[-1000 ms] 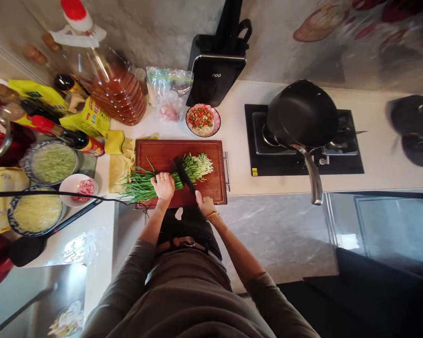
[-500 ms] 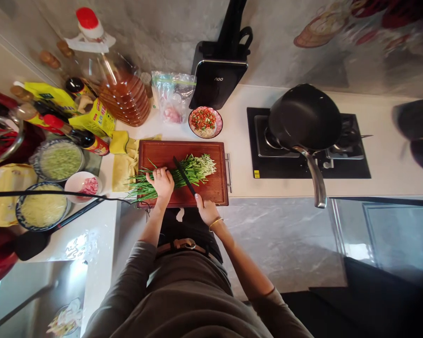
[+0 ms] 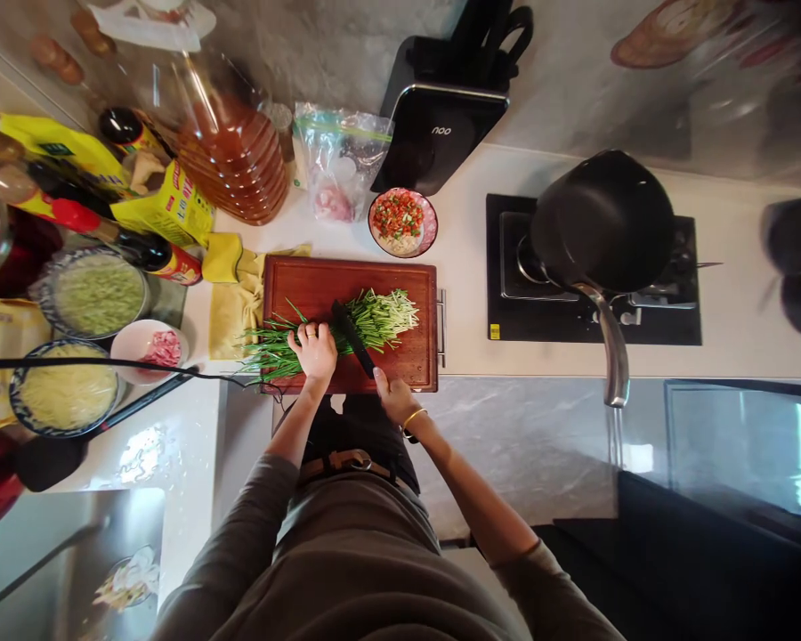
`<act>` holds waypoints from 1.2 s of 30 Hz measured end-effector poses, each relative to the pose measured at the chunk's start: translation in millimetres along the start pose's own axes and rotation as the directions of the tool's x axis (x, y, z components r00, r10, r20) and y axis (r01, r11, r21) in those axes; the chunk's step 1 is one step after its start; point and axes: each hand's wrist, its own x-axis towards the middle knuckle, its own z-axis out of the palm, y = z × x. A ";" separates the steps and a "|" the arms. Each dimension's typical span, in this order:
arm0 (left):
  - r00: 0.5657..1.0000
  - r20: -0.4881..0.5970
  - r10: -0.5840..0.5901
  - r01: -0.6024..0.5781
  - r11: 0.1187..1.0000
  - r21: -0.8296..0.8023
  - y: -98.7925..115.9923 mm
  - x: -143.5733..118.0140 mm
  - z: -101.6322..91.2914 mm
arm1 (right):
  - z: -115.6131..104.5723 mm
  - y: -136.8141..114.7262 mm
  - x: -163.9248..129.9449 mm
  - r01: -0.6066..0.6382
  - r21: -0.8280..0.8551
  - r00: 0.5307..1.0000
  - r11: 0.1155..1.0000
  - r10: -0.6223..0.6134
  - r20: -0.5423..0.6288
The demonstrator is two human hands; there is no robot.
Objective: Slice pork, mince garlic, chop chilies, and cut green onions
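On the wooden cutting board lies a bunch of green chives, its long uncut ends pointing left. Chopped pieces, paler toward the far end, are heaped on the right. My left hand is curled over the bunch and holds it against the board. In my right hand is the handle of a black knife. Its blade slants across the chives just right of my left fingers, between the bunch and the cut heap. The blade's lower edge is hidden.
A bowl of chopped red and green bits stands behind the board, near a black knife block. At right, a wok sits on the stove. Left are shred-filled bowls, a black spatula, bottles and a cable.
The whole view has shifted slightly. The knife's blade is turned so more of its flat side shows. My left hand stays on the chives, and my right hand keeps the knife.
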 end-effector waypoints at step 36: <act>0.998 0.000 0.057 -0.057 0.998 -0.022 -31.6 -8.1 -12.5 | 19.0 -17.8 -35.1 0.048 0.045 0.998 0.998 -0.049 0.028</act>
